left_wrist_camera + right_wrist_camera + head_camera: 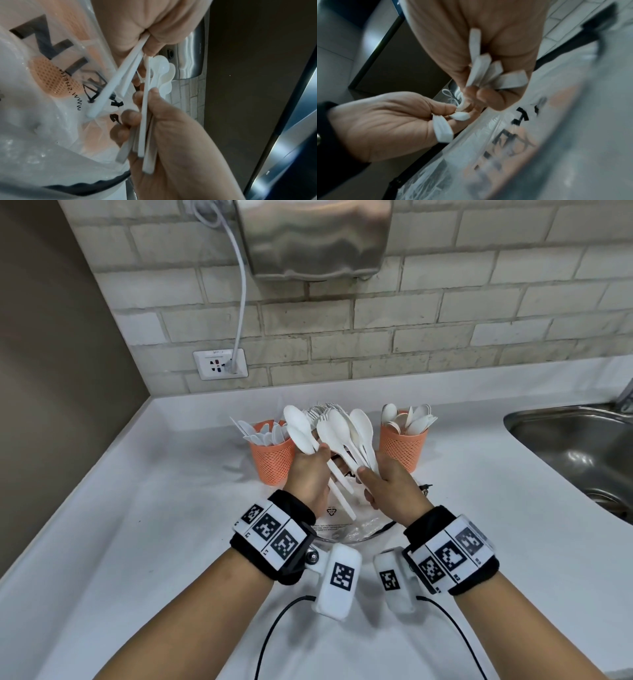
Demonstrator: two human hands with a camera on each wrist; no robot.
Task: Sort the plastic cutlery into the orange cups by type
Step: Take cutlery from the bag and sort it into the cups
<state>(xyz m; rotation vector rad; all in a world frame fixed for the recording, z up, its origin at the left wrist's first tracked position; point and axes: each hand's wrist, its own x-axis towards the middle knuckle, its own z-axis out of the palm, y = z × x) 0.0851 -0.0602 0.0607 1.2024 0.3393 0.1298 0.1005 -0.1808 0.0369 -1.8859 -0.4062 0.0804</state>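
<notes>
**Two fistfuls of spoons, one cup to aim for**

Both of our hands are closed round white plastic spoons, held above the counter (137,474) in front of the orange cups. Our left hand (308,474) pinches a couple by their handles, bowls up; our right hand (390,477) grips a larger fan of spoons (346,433) the same way. The left cup (272,453) holds what look like knives, the right cup (404,445) already holds spoons, and forks (322,410) stand between them, their cup hidden behind our bundle.

We judge the step in hand to be gathering the spoons into one bunch and dropping them into the right cup. To do it well, we should pass the left hand's spoons across, square the handles so they point down together, check no fork is tangled in the fan, and lower the bunch handle-first without knocking the light mesh cup over.

As for writing, the clear plastic bag (346,529) under our hands carries large black letters we cannot read whole, a recycling triangle, and fine print too small to make out. The left wrist view shows part of a web address beginning "www.SHE". The hand dryer (315,237) bears a small brand mark, illegible. Our wristbands carry square black-and-white markers.
</notes>
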